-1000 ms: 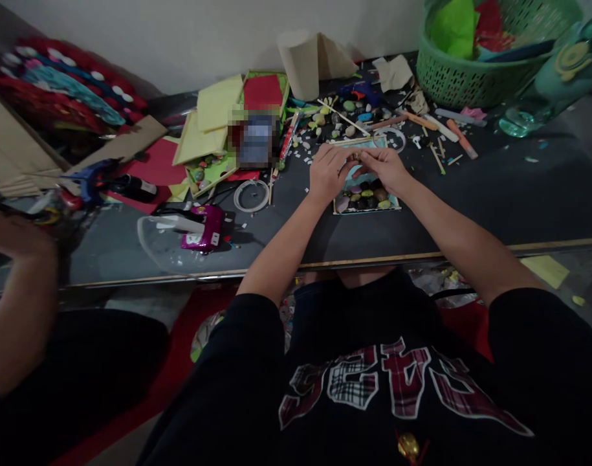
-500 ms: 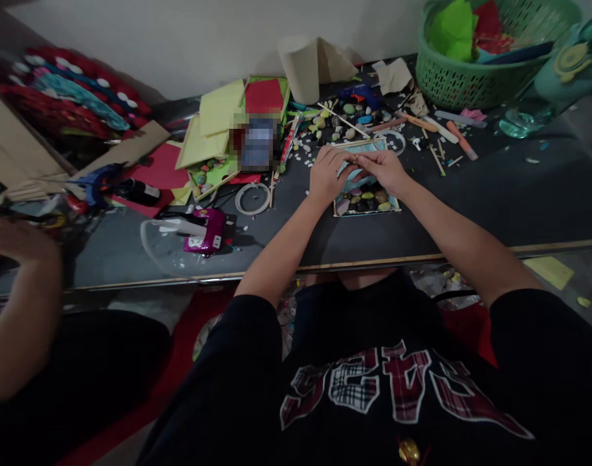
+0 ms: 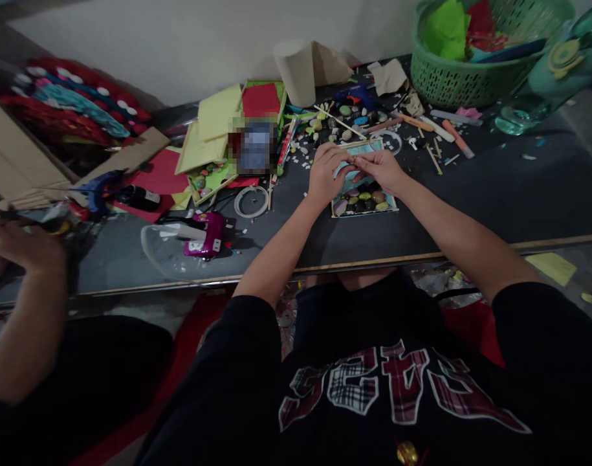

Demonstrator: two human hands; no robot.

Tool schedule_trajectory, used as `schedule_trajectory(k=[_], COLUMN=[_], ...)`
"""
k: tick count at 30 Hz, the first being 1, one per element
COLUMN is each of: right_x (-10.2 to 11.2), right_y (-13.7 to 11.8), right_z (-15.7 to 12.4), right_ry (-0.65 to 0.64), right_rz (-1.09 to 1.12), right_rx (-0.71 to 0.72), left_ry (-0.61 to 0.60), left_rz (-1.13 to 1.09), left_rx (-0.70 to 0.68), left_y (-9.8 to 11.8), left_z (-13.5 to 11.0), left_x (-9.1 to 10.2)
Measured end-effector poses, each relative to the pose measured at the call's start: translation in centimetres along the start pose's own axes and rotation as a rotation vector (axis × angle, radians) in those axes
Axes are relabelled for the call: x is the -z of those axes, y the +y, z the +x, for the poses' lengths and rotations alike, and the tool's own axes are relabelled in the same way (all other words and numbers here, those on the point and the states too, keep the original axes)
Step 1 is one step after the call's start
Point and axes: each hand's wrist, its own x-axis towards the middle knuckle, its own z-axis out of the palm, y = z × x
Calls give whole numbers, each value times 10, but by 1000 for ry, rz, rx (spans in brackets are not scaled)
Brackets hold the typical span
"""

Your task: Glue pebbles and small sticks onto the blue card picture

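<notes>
My left hand (image 3: 327, 169) and my right hand (image 3: 382, 169) meet over a small light-blue panel (image 3: 372, 147) with a thin stick frame. Fingertips of both hands pinch together above its middle, around something too small to make out. Dark, yellow and brown pebbles (image 3: 366, 195) cover the panel's near half. The hands hide part of its blue surface. Behind the panel lie loose pebbles (image 3: 344, 111) and a wooden stick (image 3: 341, 122).
A purple power strip (image 3: 206, 236) and a roll of clear tape (image 3: 252, 202) lie to the left. A green basket (image 3: 451, 81) and a bottle (image 3: 528, 103) stand at the back right. Glue guns (image 3: 99, 191) lie about. A co-worker's hand (image 3: 24, 243) is at far left.
The view has shifted slightly. My hands stay joined over the panel with little visible motion. At the far left, the co-worker's hand has moved a little.
</notes>
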Motion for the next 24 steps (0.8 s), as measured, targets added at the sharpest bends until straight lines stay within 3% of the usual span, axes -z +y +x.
schedule_trajectory(k=[9,14,24], right_x=[1,1,-1], right_y=[-1,0,-2], right_z=[0,1,3], right_ry=[-35,-39,4], right_rz=[-14,34,30], right_rx=[-24,-10,-56], left_ry=[-20,25,-12], left_rz=[-7,30,22], left_rx=[-72,-45,-19], left_y=[2,6,8], left_z=[-2,-1,0], left_x=[-1,1,2])
